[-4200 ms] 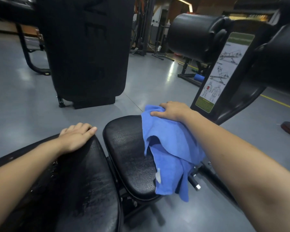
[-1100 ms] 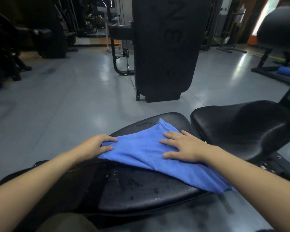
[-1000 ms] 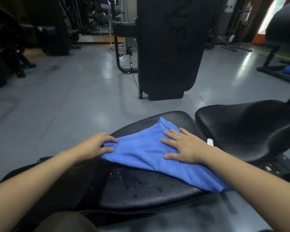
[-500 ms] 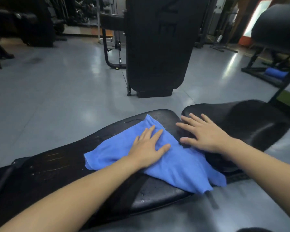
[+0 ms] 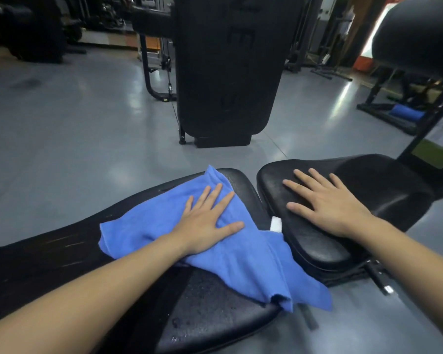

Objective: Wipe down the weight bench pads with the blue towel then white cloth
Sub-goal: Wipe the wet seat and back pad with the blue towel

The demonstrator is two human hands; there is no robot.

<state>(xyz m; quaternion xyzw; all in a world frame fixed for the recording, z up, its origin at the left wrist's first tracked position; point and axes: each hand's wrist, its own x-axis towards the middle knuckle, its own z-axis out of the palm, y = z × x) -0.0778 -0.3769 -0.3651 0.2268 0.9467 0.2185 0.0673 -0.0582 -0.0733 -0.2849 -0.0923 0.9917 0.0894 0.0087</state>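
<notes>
The long bench pad (image 5: 202, 310) carries the blue towel (image 5: 223, 249), spread across its end beside the seat pad (image 5: 368, 180). The left hand (image 5: 205, 223) presses it with flat, straight fingers; the right hand (image 5: 327, 203) rests flat on the seat pad. Soft, light and limp, the towel likely bunches unless pressed mid-cloth.

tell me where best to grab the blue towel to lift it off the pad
Probably at the loose corner hanging off the near right edge of the towel, coming from the right and below. There the cloth droops free of the long pad, so fingers can pinch it. The middle lies flat under the left hand; the right hand rests on the seat pad.
</notes>
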